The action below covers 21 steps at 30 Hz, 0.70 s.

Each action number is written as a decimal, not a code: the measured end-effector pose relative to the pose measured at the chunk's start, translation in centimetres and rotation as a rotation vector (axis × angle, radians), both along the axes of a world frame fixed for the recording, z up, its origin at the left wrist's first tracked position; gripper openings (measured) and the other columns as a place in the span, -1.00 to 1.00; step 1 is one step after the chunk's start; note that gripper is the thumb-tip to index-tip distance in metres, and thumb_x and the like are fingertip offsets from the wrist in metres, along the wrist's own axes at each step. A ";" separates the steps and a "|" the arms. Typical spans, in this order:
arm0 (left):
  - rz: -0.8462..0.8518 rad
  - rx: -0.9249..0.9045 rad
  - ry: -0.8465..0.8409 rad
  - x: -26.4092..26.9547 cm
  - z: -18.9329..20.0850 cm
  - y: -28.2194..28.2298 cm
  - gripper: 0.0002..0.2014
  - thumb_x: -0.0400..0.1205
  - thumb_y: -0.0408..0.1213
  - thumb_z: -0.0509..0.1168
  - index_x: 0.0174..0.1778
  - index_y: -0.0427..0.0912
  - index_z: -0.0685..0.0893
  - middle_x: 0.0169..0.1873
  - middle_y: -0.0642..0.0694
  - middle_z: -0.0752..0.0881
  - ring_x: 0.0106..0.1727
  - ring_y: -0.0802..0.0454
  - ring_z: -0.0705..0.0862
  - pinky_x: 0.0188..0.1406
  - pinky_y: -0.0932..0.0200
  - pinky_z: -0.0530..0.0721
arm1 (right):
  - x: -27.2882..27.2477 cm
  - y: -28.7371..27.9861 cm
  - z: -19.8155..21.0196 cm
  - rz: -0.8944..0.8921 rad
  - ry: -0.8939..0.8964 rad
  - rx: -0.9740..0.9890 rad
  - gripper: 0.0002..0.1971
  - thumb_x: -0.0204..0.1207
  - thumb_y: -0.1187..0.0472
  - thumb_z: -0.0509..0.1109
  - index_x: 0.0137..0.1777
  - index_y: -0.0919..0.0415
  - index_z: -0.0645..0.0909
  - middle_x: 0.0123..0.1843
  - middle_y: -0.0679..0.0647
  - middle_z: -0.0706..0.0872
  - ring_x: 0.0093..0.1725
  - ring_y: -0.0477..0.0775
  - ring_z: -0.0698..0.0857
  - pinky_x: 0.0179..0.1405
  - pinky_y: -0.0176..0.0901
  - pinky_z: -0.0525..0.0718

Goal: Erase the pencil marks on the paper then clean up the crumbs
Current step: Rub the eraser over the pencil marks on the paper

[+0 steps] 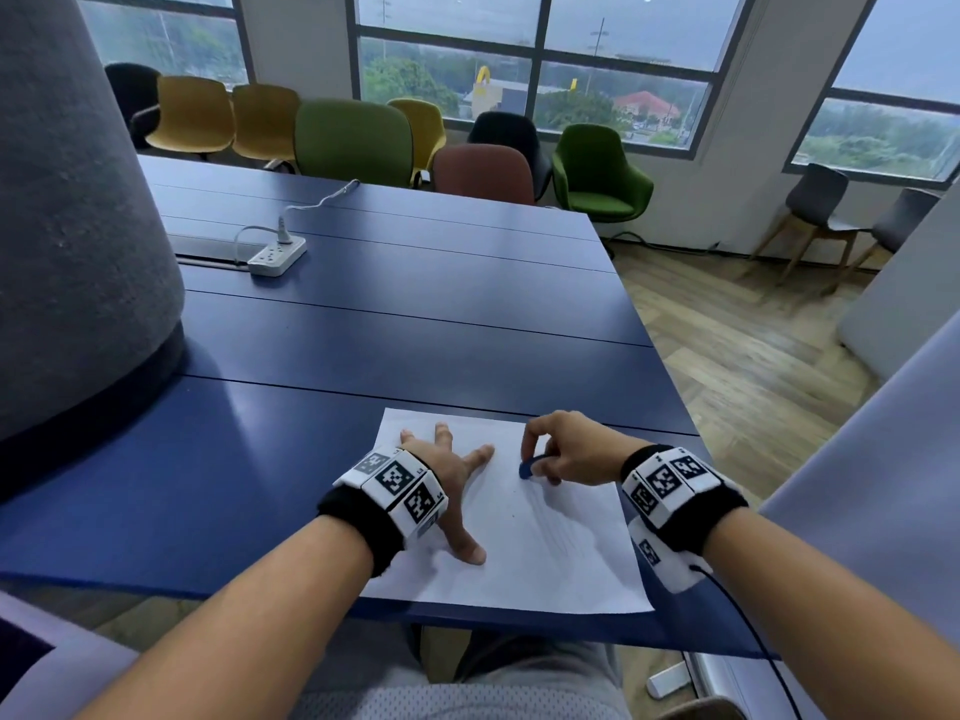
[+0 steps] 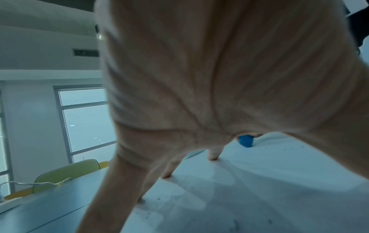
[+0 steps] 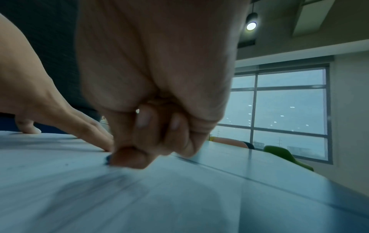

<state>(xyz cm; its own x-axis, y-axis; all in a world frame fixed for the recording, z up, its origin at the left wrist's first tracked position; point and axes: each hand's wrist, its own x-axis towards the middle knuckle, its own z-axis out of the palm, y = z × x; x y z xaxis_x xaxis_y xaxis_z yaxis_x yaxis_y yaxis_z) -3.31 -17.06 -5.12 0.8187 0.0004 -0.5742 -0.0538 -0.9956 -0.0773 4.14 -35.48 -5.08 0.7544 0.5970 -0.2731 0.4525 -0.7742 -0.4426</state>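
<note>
Eraser (image 1: 527,468) down on the paper (image 1: 545,553), pinched in the right hand (image 1: 566,449).

The sheet lies at the near edge of the blue table (image 1: 363,324), faint pencil marks (image 1: 558,532) below the eraser and dark crumbs (image 2: 267,149) scattered about. Left hand (image 1: 457,475) spread flat, fingers straight, pressing the paper's left side. A power strip (image 1: 277,256) sits well back.
</note>
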 end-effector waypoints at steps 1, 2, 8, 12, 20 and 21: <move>-0.001 0.001 -0.004 0.0 0.0 0.0 0.34 0.21 0.45 0.52 0.66 0.37 -0.34 0.71 -0.23 -0.30 0.66 -0.59 -0.13 0.51 -0.46 0.31 | 0.1 0.1 -0.4 -0.041 -0.050 0.029 -0.94 0.52 0.18 0.43 -0.10 0.00 0.61 -0.28 -0.04 0.78 -0.33 -0.12 0.71 -0.05 -0.01 0.76; 0.000 0.002 -0.005 0.0 -0.1 0.1 0.34 0.21 0.45 0.52 0.66 0.37 -0.34 0.71 -0.23 -0.30 0.66 -0.59 -0.13 0.51 -0.45 0.31 | 0.1 0.0 -0.7 -0.071 -0.079 0.049 -0.93 0.52 0.19 0.43 -0.10 -0.01 0.60 -0.30 -0.08 0.76 -0.32 -0.12 0.71 -0.02 0.03 0.76; 0.004 -0.003 0.009 -0.1 0.0 0.0 0.33 0.22 0.44 0.51 0.66 0.37 -0.34 0.71 -0.23 -0.31 0.66 -0.59 -0.15 0.52 -0.47 0.29 | -0.9 -0.5 0.6 0.072 0.104 -0.064 -0.94 0.52 0.20 0.44 -0.11 0.03 0.62 -0.38 -0.04 0.77 -0.35 -0.16 0.68 -0.14 -0.17 0.64; 0.008 -0.012 0.008 0.0 -0.1 0.0 0.33 0.21 0.44 0.52 0.66 0.38 -0.34 0.71 -0.22 -0.32 0.66 -0.58 -0.16 0.52 -0.47 0.28 | 0.0 0.2 -0.2 -0.057 -0.065 0.031 -0.92 0.51 0.21 0.44 -0.15 0.02 0.61 -0.26 -0.03 0.77 -0.26 -0.05 0.76 -0.05 -0.03 0.76; -0.006 -0.014 0.008 0.0 -0.1 0.1 0.34 0.20 0.45 0.52 0.66 0.37 -0.34 0.71 -0.23 -0.32 0.65 -0.59 -0.14 0.53 -0.50 0.27 | -1.0 -1.2 0.6 0.047 0.095 -0.062 -0.93 0.52 0.24 0.43 -0.13 0.03 0.63 -0.35 -0.04 0.76 -0.38 -0.24 0.66 -0.19 -0.24 0.59; -0.005 -0.018 0.006 0.0 -0.1 0.1 0.34 0.19 0.45 0.52 0.66 0.37 -0.34 0.71 -0.23 -0.31 0.66 -0.59 -0.14 0.53 -0.51 0.27 | -0.8 -1.1 0.2 0.004 0.037 -0.024 -0.91 0.52 0.24 0.43 -0.15 0.02 0.62 -0.34 -0.05 0.76 -0.37 -0.22 0.67 -0.21 -0.23 0.58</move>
